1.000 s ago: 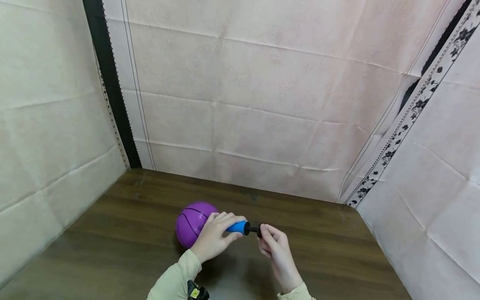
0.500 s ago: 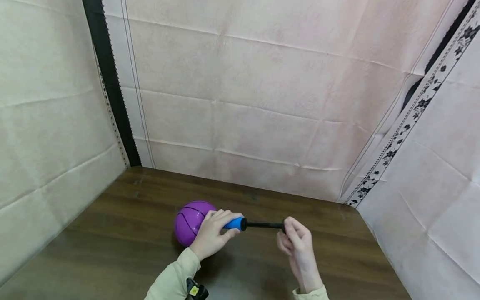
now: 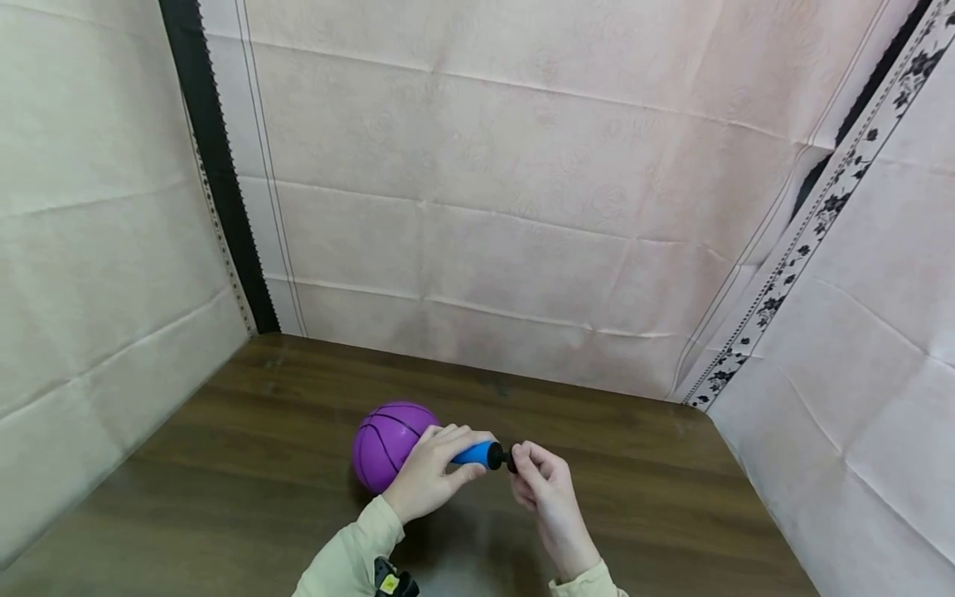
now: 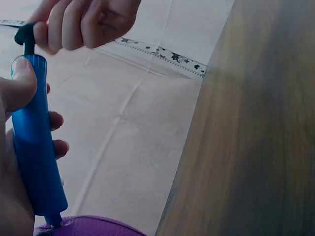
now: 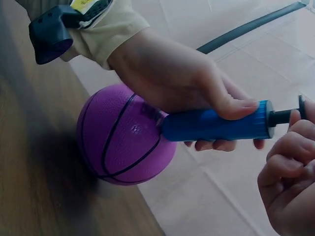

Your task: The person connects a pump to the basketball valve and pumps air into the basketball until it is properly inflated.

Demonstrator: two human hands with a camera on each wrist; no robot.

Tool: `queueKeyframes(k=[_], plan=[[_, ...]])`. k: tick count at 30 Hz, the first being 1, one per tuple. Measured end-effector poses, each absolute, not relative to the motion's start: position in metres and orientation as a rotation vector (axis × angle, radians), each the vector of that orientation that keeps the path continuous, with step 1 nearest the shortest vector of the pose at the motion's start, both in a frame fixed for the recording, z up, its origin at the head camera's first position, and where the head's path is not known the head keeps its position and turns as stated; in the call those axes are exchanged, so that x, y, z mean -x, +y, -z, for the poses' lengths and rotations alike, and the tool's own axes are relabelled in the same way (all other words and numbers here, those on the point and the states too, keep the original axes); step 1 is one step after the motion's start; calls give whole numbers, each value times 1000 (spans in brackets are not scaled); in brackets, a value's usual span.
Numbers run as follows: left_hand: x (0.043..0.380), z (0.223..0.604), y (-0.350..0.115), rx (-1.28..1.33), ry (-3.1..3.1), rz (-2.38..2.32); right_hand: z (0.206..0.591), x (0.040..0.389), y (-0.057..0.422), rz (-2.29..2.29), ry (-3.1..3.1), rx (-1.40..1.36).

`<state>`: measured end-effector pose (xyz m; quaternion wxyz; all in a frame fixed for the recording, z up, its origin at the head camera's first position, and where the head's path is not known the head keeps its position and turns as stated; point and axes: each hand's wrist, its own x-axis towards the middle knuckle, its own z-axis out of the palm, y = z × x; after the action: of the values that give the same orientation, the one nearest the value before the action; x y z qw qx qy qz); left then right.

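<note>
A small blue hand pump [image 3: 473,454] lies sideways in my left hand [image 3: 429,477], whose fingers and thumb wrap its barrel. The pump's lower end meets a purple ball [image 3: 388,448] with black basketball lines, as the right wrist view shows. My right hand [image 3: 548,502] pinches the black handle [image 5: 301,108] at the pump's other end. Only a short length of black rod [image 5: 281,117] shows between handle and barrel. In the left wrist view the blue barrel [image 4: 39,142] runs down to the ball's purple edge [image 4: 98,227].
Underneath is a dark brown wooden table [image 3: 224,481]. Pale cloth panels [image 3: 477,207] stand at its back and sides, the right one with a black floral border [image 3: 776,303]. A black camera mount [image 3: 394,578] sits on the left wrist.
My right hand drew the pump handle out to the right half a second ago, and now it is back close to the barrel. My left hand and the ball have barely moved.
</note>
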<state>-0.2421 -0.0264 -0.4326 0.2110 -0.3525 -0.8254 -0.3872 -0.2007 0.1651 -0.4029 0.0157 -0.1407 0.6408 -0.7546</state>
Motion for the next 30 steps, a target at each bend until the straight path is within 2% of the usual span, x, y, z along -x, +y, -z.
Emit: queueKeyframes(k=[3,7,10,12,20,25,30], plan=[[246,433,-32,967,-2302,1109,396,198,173,2420,1982,579],[250,431,-40,922,-2301,1131,385,193,188,2497,1977,953],[251,429,-44,908,-2300,1134,381,191,191,2520,1985,1044],[251,429,-45,901,-2296,1089,383,192,188,2521,1999,987],[249,433,-40,852,-2243,774,410,208,158,2395,2094,454],[250,436,-36,871,-2240,699,424,211,147,2330,2082,327],[250,434,-40,899,-2261,817,413,206,158,2451,2013,342]])
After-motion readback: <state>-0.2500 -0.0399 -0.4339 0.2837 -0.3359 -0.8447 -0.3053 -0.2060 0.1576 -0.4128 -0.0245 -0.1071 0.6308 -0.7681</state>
